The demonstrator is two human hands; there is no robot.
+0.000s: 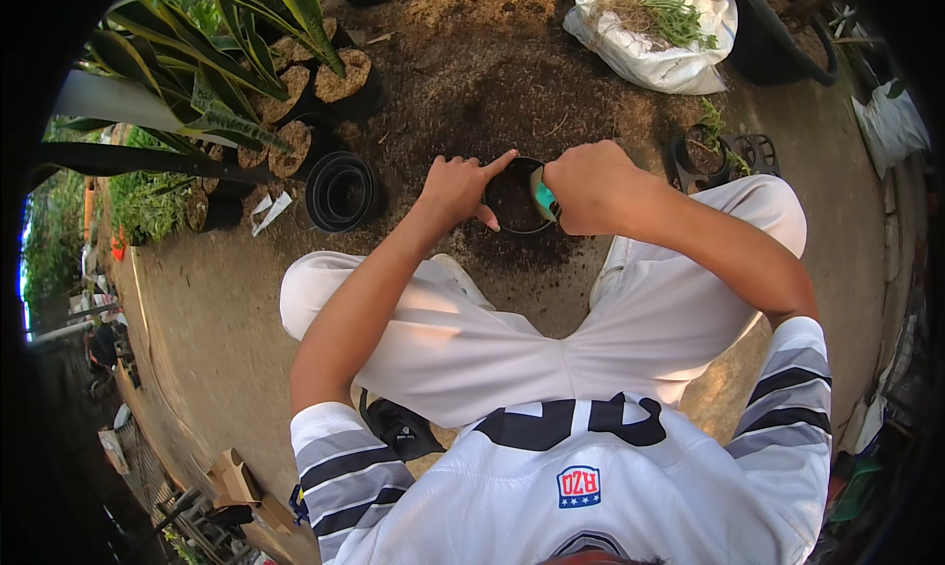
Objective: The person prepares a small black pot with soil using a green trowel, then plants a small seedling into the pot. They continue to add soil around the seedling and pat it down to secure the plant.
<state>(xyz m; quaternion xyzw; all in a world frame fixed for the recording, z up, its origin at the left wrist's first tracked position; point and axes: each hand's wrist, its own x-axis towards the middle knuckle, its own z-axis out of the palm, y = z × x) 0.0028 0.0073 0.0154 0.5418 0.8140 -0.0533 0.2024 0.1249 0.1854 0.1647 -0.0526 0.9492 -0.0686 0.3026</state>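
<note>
A round black plant pot (525, 231) with dark soil inside stands on the ground between my feet. My left hand (459, 190) braces its left side, thumb and index finger spread along the rim. My right hand (594, 187) is closed in a fist at the right rim, around a small hand tool (543, 195) with a teal-green part and a paler edge. The tool's lower part reaches into the pot; its exact kind cannot be made out. Loose dark soil (477, 245) lies around the pot.
Nested empty black pots (342, 192) stand to the left, below potted snake plants (221, 83). A white sack (679, 68) topped with pulled greenery lies at the far right, beside a large black tub (783, 58). A small potted plant (703, 152) sits beyond my right knee.
</note>
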